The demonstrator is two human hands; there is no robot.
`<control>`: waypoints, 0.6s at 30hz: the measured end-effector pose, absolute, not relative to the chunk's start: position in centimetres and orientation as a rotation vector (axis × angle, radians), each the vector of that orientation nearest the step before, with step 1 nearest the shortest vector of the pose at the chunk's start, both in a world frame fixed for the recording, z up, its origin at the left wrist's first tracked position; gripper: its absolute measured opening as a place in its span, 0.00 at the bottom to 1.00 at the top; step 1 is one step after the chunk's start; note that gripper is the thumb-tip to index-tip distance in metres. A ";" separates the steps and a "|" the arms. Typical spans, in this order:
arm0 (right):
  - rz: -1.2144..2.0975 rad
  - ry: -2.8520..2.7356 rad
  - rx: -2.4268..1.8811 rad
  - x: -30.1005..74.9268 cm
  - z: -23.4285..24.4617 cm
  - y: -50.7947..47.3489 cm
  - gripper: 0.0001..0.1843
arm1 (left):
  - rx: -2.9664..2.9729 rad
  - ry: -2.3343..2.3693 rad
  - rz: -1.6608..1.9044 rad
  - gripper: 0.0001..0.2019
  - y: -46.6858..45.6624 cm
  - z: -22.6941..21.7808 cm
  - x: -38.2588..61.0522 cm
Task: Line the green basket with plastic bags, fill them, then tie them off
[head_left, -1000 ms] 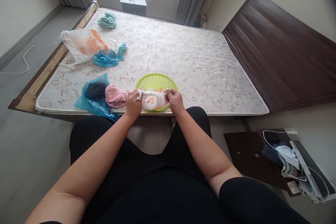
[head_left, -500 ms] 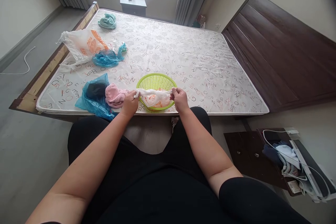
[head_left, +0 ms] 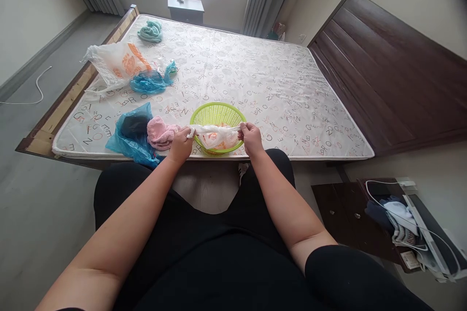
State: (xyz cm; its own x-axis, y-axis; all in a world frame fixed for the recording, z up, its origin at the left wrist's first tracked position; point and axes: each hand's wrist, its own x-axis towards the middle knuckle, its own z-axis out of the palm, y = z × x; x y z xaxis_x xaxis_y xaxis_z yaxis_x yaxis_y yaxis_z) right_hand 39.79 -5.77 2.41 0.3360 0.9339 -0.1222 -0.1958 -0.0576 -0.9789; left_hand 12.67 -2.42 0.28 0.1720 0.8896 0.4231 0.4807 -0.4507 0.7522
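- We have our left hand (head_left: 181, 146) clenched around one gathered end of the white plastic bag (head_left: 215, 136), and our right hand (head_left: 251, 139) closed on the other end.
- The bag is drawn taut between our hands, its orange-printed belly sagging over the green plastic basket (head_left: 218, 112), apparently touching the inside near its rim.
- The basket sits near the edge of the mattress (head_left: 255, 87), close to our lap.
- Just beside our left hand lies the pink towel (head_left: 160, 133), touching the blue plastic bag (head_left: 134, 155), which holds a dark bundle (head_left: 131, 126).
- Farther off lie a second blue bag (head_left: 149, 82), an orange-printed carrier bag (head_left: 116, 63), and a teal towel (head_left: 152, 31).
- As far as we can judge, the white bag is the only piece in hand; the others remain loose on the mattress, and the basket appears to hold nothing else, though the bag partly hides it.
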 end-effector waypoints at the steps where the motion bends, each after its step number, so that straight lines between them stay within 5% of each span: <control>1: 1.090 -0.769 -1.287 39.8 2.4 -5.8 0.23 | 2.003 1.293 1.213 0.20 -2.4 0.3 12.7; 18: 1.071 -0.733 -1.335 40.0 2.7 -5.7 0.23 | 1.830 1.394 1.183 0.24 -2.6 0.4 12.6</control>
State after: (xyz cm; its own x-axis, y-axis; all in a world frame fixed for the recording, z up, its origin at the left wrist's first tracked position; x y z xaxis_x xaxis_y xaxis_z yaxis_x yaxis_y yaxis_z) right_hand 40.05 -5.70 2.75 0.3750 0.9143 -0.1534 -0.1876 -0.0872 -0.9784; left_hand 12.60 -2.59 0.36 0.0758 0.9463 0.3141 0.4644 -0.3123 0.8288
